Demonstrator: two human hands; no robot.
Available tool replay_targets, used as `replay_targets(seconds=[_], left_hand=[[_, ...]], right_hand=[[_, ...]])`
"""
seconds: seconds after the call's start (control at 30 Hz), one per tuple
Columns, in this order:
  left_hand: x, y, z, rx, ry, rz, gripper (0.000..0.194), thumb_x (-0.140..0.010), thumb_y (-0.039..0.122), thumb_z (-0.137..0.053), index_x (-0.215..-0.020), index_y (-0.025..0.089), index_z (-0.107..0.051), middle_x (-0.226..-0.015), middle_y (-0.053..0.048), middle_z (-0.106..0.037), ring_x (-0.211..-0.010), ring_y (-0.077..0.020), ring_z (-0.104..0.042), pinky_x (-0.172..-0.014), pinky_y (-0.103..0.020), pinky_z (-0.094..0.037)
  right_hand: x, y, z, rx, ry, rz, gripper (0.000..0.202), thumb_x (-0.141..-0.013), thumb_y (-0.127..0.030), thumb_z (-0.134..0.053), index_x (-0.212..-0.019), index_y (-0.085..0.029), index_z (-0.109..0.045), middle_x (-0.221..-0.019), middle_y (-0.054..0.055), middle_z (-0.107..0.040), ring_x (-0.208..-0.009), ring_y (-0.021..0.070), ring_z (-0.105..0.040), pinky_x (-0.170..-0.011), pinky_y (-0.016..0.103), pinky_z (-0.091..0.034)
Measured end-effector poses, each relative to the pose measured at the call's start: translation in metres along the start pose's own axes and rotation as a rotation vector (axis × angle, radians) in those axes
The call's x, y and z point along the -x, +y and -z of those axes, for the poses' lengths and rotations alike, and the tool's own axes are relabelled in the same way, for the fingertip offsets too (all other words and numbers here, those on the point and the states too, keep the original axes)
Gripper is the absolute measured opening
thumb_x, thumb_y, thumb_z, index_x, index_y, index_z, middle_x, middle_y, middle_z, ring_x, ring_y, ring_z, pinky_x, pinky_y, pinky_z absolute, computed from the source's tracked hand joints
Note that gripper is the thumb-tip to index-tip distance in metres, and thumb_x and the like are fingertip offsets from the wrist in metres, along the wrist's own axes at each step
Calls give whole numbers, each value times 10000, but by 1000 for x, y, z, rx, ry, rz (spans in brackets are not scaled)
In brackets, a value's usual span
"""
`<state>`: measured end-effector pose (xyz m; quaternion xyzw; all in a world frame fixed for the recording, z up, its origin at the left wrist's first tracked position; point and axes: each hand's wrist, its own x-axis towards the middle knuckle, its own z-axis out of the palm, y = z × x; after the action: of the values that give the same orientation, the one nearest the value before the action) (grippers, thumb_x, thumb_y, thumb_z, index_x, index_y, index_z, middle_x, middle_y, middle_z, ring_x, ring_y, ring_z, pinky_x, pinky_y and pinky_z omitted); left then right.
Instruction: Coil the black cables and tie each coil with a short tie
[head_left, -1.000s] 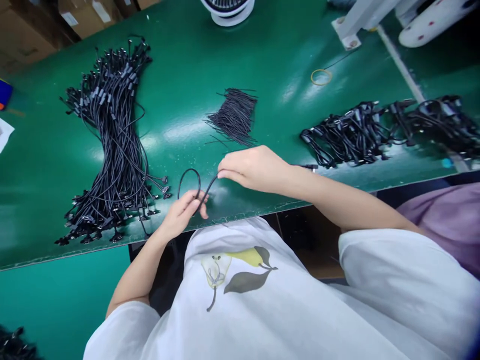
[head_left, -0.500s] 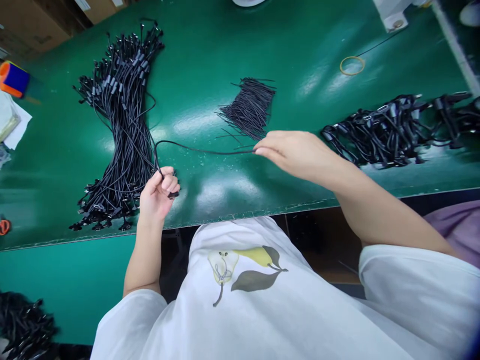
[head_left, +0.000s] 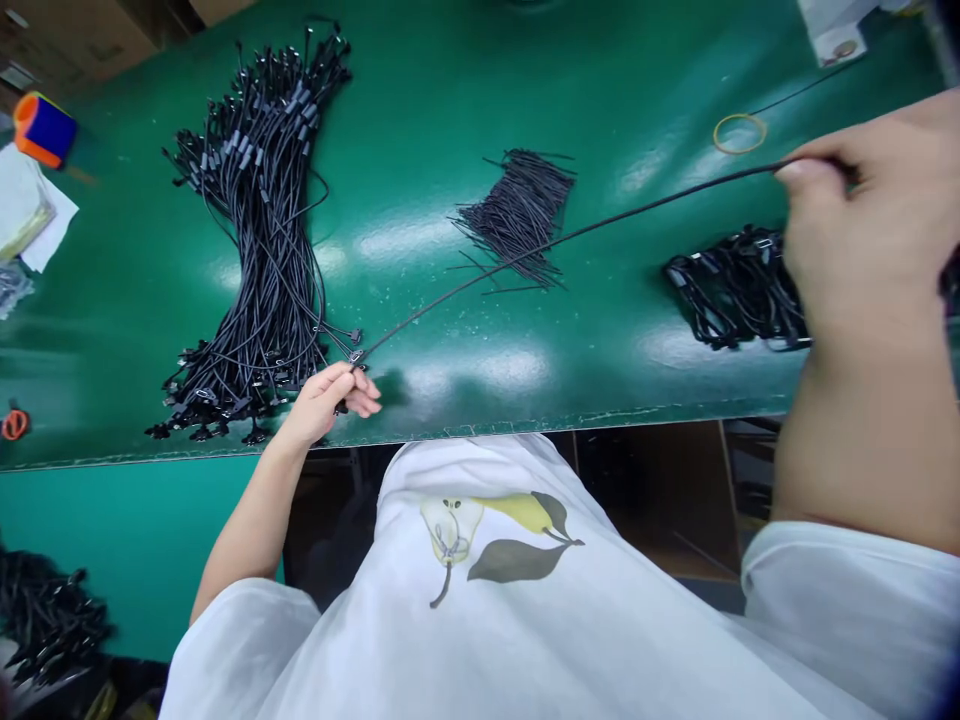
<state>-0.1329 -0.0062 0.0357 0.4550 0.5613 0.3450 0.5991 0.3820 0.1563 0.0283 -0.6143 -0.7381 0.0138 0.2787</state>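
A single black cable (head_left: 559, 240) is stretched in a nearly straight, slanting line between my two hands. My left hand (head_left: 334, 393) pinches its connector end near the table's front edge, beside the lower end of a big bundle of black cables (head_left: 274, 240). At the far right, raised higher, my right hand (head_left: 874, 195) is closed round the other end of the cable; what lies inside the fingers is hidden. Under the cable's middle lies a pile of short black ties (head_left: 521, 205).
Folded black cables (head_left: 739, 285) lie on the green table (head_left: 450, 390), partly behind my right forearm. A yellow rubber band (head_left: 740, 133) is at the back right. On the left are a blue and orange roll (head_left: 45, 130) and orange-handled scissors (head_left: 15, 424). More cables (head_left: 49, 620) sit lower left.
My right hand has moved right and up, away from my left hand. The cable, slack and curved before, is now taut. The whole view has shifted slightly.
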Motion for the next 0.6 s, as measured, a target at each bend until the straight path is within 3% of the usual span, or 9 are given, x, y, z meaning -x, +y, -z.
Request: replay_targets(seconds=[0.07, 0.13, 0.2, 0.27, 0.37, 0.47, 0.53, 0.6], left_hand=[[-5, 0, -4, 74, 117, 50, 331, -854, 486, -640, -853, 158, -599, -579, 1, -648, -426, -126, -588, -398, -204, -422], [-11, 1, -13, 101, 201, 34, 338, -842, 471, -660, -919, 147, -602, -552, 14, -641, -403, -109, -568, -382, -182, -404], [-17, 2, -31, 96, 214, -18, 364, -864, 476, -632, -1000, 140, -609, -703, -43, -722, -554, -141, -672, -489, -212, -504], [-20, 3, -54, 35, 151, -103, 369, -913, 482, -562, -1072, 152, -609, -971, -112, -754, -836, -194, -733, -707, -292, -577], [-16, 7, -88, -152, -22, -235, 318, -956, 437, -514, -1098, 179, -634, -1152, -113, -713, -1080, -213, -671, -955, -354, -504], [-7, 11, -99, -157, -168, -210, 295, -975, 409, -491, -1065, 174, -645, -768, -32, -697, -791, -161, -665, -850, -324, -506], [-4, 11, -97, -10, -219, -133, 316, -970, 427, -498, -1029, 155, -647, -540, 46, -515, -547, -115, -524, -684, -284, -493], [-2, 10, -90, 159, -248, -56, 321, -942, 436, -553, -979, 136, -662, -490, 79, -393, -457, -82, -385, -585, -251, -451]], right_hand=[[10, -26, -2, 156, -22, 10, 361, -960, -441, -447, -1049, -204, -704, -993, 165, -635, -962, 275, -561, -733, 391, -380], [29, -65, -4, 223, -158, 138, 340, -975, -380, -435, -952, -180, -709, -941, 154, -647, -820, 217, -562, -631, 342, -353], [52, -112, -4, 146, -365, 382, 324, -973, -313, -431, -848, -167, -692, -832, 115, -628, -675, 168, -519, -545, 312, -300], [69, -157, -2, -118, -539, 617, 283, -977, -265, -432, -878, -175, -682, -802, 63, -614, -665, 135, -521, -561, 270, -332], [65, -201, 1, -302, -479, 677, 309, -1001, -268, -387, -950, -168, -675, -852, 53, -611, -709, 128, -535, -618, 253, -362], [37, -207, -1, -304, -334, 578, 313, -1001, -278, -390, -948, -159, -675, -884, 59, -619, -765, 145, -551, -647, 266, -362], [21, -198, -8, -304, -312, 526, 304, -997, -309, -413, -945, -169, -678, -898, 52, -632, -796, 153, -565, -659, 271, -365], [12, -186, -16, -277, -314, 472, 313, -993, -357, -431, -941, -181, -683, -904, 49, -644, -811, 164, -574, -664, 279, -368]])
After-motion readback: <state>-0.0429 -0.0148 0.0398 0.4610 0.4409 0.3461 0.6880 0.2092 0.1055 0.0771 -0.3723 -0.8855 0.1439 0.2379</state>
